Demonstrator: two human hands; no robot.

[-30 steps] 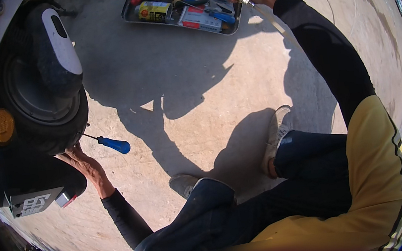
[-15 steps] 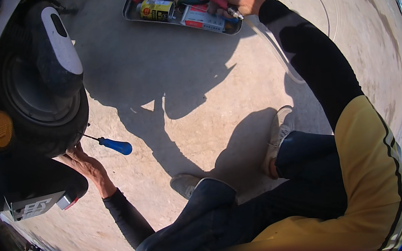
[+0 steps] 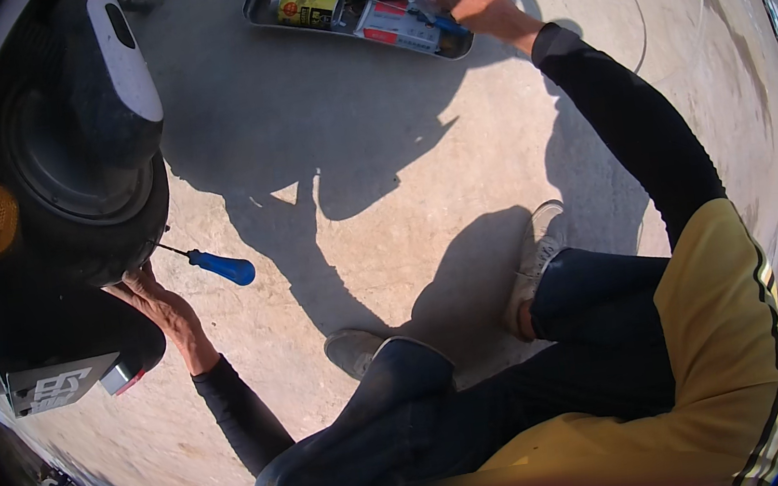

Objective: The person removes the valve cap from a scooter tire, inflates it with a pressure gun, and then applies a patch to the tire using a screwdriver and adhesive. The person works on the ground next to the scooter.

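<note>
screwdriver [image 3: 223,266] — shaft up-left, toward tyre [image 3: 133,249]

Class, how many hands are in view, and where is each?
2: the left hand is at the lower edge of the tyre; the right hand is at the right end of the tool tray. No others show.

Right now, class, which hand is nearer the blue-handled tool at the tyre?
Left. The left hand is under the tyre, close beside the blue-handled tool; the right hand is much farther away, at the tool tray.
</note>
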